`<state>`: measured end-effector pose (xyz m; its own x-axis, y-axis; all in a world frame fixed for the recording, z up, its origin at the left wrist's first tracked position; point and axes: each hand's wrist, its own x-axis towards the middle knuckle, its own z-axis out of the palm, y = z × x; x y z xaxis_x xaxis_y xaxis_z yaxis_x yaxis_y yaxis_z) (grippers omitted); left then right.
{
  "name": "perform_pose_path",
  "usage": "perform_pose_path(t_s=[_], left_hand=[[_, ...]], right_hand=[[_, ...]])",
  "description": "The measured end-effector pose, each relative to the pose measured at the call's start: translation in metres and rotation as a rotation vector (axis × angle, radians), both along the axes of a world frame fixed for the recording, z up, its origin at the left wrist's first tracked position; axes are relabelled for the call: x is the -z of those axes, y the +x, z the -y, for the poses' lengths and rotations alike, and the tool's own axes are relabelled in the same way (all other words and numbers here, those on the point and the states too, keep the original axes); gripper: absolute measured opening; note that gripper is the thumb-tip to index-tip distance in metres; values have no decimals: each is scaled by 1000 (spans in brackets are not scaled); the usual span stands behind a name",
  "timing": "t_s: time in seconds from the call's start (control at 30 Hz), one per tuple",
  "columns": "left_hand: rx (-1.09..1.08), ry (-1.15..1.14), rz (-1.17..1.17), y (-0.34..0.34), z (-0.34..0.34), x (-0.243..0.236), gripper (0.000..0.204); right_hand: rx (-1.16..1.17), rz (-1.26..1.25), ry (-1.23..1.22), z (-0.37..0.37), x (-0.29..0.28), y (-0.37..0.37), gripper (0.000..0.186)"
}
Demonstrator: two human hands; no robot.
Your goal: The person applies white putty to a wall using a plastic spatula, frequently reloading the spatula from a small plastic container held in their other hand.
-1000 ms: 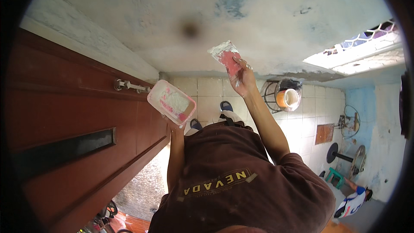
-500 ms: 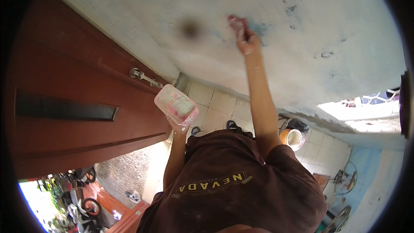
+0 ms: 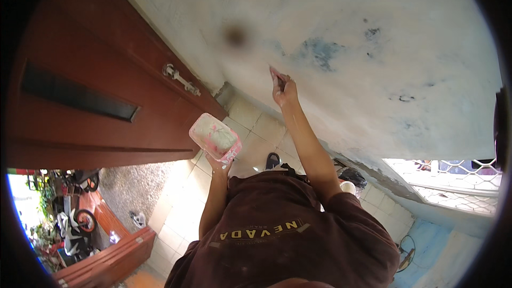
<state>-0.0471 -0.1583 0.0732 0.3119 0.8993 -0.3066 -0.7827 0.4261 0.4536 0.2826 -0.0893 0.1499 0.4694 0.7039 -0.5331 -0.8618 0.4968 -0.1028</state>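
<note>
A: What is being held?

B: The left hand (image 3: 220,165) grasps a rectangular tub of translucent pinkish plastic (image 3: 230,156) by its near end, above square cream floor tiles (image 3: 268,128). Its corners are rounded; whitish paste (image 3: 212,130), streaked pink, coats the inside. The right hand (image 3: 287,92) grips a thin, flat pink spreader (image 3: 273,72), seen nearly edge-on.

A: Against what?

B: It is near an off-white plastered wall (image 3: 341,96), cloudy in texture, with a ragged blue-grey patch (image 3: 320,53) beyond the spreader. I cannot tell whether they touch.

A: And to the left?

B: A reddish-brown panelled door (image 3: 106,37) with a narrow dark inset (image 3: 80,93) and a pale metal handle (image 3: 181,80).
</note>
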Motion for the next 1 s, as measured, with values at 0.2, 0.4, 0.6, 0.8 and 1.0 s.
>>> perform_pose_path(t_s=[0.2, 0.4, 0.6, 0.8, 1.0], left_hand=[[29, 12, 81, -15, 14, -23, 51], [109, 140, 20, -2, -23, -28, 59], [174, 79, 256, 3, -57, -29, 66], [647, -61, 377, -2, -107, -50, 69], [588, -85, 394, -42, -165, -67, 69]], right_hand=[[-103, -1, 547, 19, -106, 80, 43], [172, 374, 874, 87, -265, 28, 43], [107, 474, 185, 65, -98, -27, 31], [-1, 332, -135, -8, 118, -3, 27], [305, 654, 22, -72, -111, 18, 20]])
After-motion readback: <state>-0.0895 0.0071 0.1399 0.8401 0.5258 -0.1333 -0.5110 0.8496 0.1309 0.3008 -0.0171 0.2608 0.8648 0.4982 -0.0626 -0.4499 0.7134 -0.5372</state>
